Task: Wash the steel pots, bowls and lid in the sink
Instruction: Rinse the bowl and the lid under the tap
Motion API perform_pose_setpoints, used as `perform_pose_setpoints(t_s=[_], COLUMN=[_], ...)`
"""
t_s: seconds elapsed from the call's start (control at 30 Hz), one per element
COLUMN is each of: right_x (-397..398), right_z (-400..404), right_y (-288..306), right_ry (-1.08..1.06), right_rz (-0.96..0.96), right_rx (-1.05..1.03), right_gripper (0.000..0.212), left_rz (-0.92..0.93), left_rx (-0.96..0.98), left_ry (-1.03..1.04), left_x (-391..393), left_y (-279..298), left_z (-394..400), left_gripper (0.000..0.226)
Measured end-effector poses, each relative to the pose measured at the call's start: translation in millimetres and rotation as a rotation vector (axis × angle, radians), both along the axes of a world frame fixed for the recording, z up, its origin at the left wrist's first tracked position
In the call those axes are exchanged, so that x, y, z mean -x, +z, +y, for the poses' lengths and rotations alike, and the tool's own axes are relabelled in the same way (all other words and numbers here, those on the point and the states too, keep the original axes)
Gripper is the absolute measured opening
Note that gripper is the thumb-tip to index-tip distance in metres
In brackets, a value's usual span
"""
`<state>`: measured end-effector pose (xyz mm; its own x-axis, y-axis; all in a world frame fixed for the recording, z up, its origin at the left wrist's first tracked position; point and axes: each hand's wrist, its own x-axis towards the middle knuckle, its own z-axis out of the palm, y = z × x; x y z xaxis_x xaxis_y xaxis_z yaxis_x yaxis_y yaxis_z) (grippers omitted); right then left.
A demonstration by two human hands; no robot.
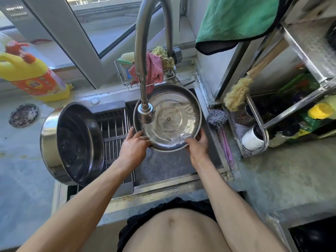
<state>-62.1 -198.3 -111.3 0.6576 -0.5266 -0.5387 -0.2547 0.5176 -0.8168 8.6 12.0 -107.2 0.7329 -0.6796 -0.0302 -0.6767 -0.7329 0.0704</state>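
A round steel lid (172, 113) is held tilted over the sink (174, 166), its underside facing me, with a little water pooled at its lower edge. My left hand (133, 144) grips the lid's lower left rim. My right hand (197, 144) grips the lower right rim. The faucet's spray head (146, 113) hangs in front of the lid's left side. A large steel pot (72, 142) lies on its side on the drain rack (114, 131) at the sink's left, its opening turned toward the right.
A yellow detergent bottle (32, 73) lies on the counter at left. A wire caddy (145, 73) with cloths and sponges hangs behind the faucet. A steel scourer (217, 118) and brush (236, 93) sit right of the sink, beside a rack of bottles (291, 115). A green towel (236, 20) hangs above.
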Motion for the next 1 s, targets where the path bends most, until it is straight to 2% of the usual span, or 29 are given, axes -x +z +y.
perform_pose_setpoints(t_s=[0.13, 0.2, 0.3, 0.37, 0.4, 0.47, 0.53, 0.67, 0.77, 0.87, 1.0], right_x=[-1, -4, -9, -11, -12, -13, -13, -12, -7, -5, -3], right_z=[-8, -12, -13, -13, -13, -11, -5, 9, 15, 17, 14], right_y=[26, 40, 47, 45, 41, 34, 27, 13, 9, 4, 3], right_ry=[0.074, 0.143, 0.213, 0.203, 0.208, 0.229, 0.259, 0.330, 0.352, 0.311, 0.198], right_rz=[-0.037, -0.017, 0.087, 0.215, 0.282, 0.388, 0.444, 0.391, 0.272, 0.146, 0.070], right_rx=[0.247, 0.416, 0.617, 0.641, 0.618, 0.493, 0.309, -0.021, -0.194, -0.267, -0.198], right_gripper=[0.066, 0.044, 0.020, 0.027, 0.032, 0.030, 0.027, 0.019, 0.027, 0.039, 0.047], left_rz=[0.173, 0.273, 0.397, 0.430, 0.425, 0.377, 0.256, 0.009, -0.138, -0.241, -0.230], left_rx=[-0.029, -0.027, 0.142, 0.188, 0.207, 0.274, 0.330, 0.319, 0.313, 0.326, 0.324], left_ry=[0.074, 0.099, 0.221, 0.318, 0.357, 0.395, 0.335, 0.065, -0.080, -0.153, -0.073], left_x=[9, 16, 24, 21, 16, 5, -4, -16, -21, -20, -15], left_y=[-7, -7, 6, 17, 22, 36, 49, 61, 58, 47, 19], left_z=[-16, -19, -17, -14, -11, -6, -4, 1, 14, 29, 44], left_gripper=[0.049, 0.051, 0.045, 0.033, 0.030, 0.030, 0.033, 0.034, 0.034, 0.032, 0.023])
